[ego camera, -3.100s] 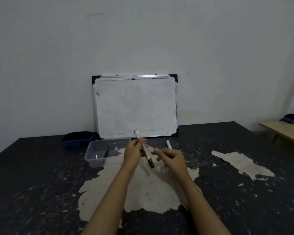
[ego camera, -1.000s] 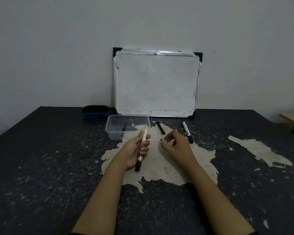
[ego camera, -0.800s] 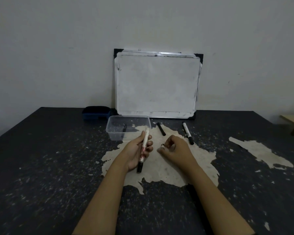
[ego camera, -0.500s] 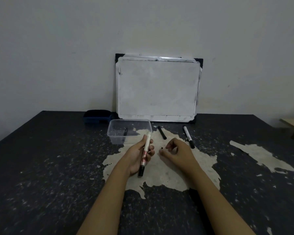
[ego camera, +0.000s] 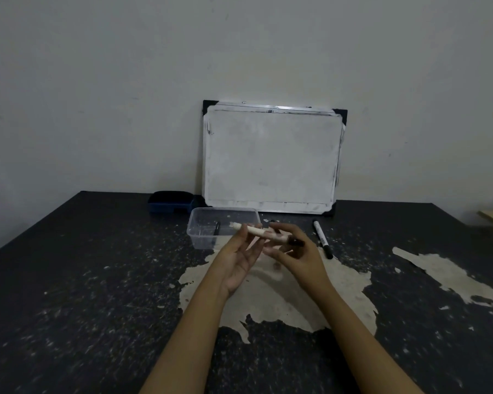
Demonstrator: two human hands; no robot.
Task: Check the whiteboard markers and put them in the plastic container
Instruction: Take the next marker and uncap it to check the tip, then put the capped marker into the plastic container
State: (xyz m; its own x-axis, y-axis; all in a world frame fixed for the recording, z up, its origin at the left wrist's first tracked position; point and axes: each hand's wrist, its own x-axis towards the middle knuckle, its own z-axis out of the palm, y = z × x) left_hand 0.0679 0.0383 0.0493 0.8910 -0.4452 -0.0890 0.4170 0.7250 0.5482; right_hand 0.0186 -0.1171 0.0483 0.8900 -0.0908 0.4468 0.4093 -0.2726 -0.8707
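White marker [ego camera: 264, 234] nearly level, black end right, both hands' grip

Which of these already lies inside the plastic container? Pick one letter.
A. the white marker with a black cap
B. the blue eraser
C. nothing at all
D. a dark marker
D: a dark marker shows through the clear wall of the plastic container, while the white marker is held above the table between the left hand and the right hand.
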